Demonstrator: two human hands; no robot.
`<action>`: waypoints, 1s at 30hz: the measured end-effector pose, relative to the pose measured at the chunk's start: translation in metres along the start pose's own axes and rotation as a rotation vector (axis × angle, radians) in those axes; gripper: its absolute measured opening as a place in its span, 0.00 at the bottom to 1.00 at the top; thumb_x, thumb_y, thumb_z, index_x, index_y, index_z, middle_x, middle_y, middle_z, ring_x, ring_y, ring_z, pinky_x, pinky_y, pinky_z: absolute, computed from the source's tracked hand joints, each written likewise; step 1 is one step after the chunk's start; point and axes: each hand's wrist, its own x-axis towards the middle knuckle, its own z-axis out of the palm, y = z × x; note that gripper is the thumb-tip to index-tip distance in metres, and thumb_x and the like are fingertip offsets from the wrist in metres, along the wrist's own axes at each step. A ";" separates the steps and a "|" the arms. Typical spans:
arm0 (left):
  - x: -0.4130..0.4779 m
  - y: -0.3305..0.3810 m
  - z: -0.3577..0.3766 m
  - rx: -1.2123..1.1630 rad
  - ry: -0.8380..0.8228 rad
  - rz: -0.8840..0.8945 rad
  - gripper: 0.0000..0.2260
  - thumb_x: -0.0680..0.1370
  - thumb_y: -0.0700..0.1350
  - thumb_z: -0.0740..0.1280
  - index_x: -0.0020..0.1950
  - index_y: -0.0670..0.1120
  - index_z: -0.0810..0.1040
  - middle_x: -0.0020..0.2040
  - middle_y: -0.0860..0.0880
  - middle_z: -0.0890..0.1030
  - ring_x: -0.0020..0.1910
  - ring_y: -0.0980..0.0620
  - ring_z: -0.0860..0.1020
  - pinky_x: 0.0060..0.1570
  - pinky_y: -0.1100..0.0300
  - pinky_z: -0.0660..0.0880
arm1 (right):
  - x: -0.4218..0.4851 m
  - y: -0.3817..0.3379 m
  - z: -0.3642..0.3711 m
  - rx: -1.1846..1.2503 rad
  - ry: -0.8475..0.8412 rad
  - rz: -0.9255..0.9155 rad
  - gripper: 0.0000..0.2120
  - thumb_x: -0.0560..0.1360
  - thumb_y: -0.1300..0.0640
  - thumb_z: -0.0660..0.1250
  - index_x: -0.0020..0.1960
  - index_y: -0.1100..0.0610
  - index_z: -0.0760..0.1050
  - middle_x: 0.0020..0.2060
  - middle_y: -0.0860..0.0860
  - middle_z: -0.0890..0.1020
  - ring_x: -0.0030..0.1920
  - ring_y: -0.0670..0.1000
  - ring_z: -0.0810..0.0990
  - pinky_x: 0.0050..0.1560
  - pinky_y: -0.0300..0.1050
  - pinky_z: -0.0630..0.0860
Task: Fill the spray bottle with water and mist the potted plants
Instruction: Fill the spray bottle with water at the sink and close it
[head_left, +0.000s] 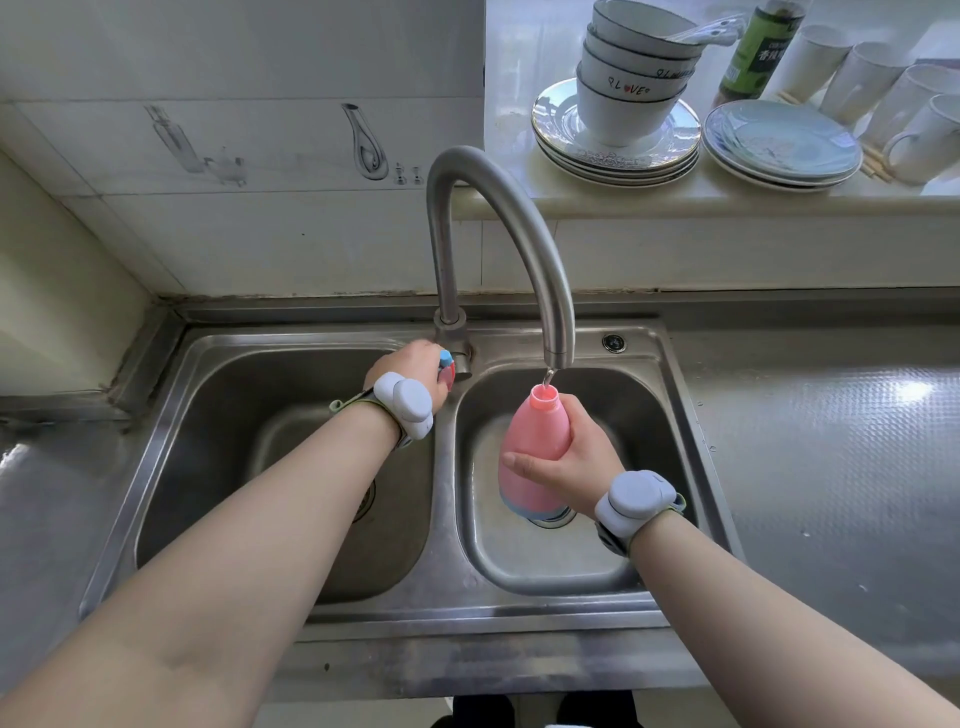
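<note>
My right hand (566, 457) grips a pink spray bottle (530, 441) with a blue base, its cap off and its open neck right under the spout of the curved steel faucet (519, 234). A thin thread of water shows at the spout tip. The bottle hangs over the right basin of the steel double sink (441, 519). My left hand (410, 369) is at the faucet's base and wraps the faucet handle (447, 366), whose red and blue marking shows beside my fingers. No spray head and no potted plants are in view.
On the windowsill behind the faucet stand stacked plates (618, 150) with several bowls (634, 67) on them, blue plates (779, 143), white mugs (883, 88) and a green bottle (758, 47). A steel counter (831, 441) runs to the right of the sink. Tiled wall lies behind.
</note>
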 end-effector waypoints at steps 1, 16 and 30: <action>0.000 0.002 0.001 0.021 0.004 0.005 0.09 0.80 0.47 0.58 0.50 0.43 0.74 0.53 0.44 0.78 0.47 0.42 0.77 0.41 0.56 0.71 | 0.000 0.000 0.000 0.000 -0.003 -0.003 0.31 0.60 0.45 0.78 0.59 0.42 0.70 0.48 0.42 0.79 0.48 0.46 0.79 0.47 0.43 0.76; 0.007 0.001 0.011 0.097 0.038 -0.005 0.07 0.78 0.43 0.59 0.49 0.42 0.76 0.50 0.43 0.78 0.41 0.45 0.73 0.39 0.55 0.68 | -0.003 0.001 0.001 0.001 0.015 -0.007 0.27 0.59 0.44 0.79 0.52 0.35 0.69 0.46 0.40 0.79 0.46 0.42 0.79 0.42 0.36 0.73; 0.033 0.002 0.011 0.245 -0.188 0.098 0.11 0.78 0.48 0.58 0.40 0.42 0.70 0.40 0.44 0.75 0.38 0.45 0.71 0.34 0.59 0.63 | 0.001 -0.001 -0.003 -0.007 0.004 -0.009 0.28 0.62 0.50 0.80 0.57 0.41 0.70 0.46 0.41 0.80 0.45 0.41 0.79 0.42 0.35 0.74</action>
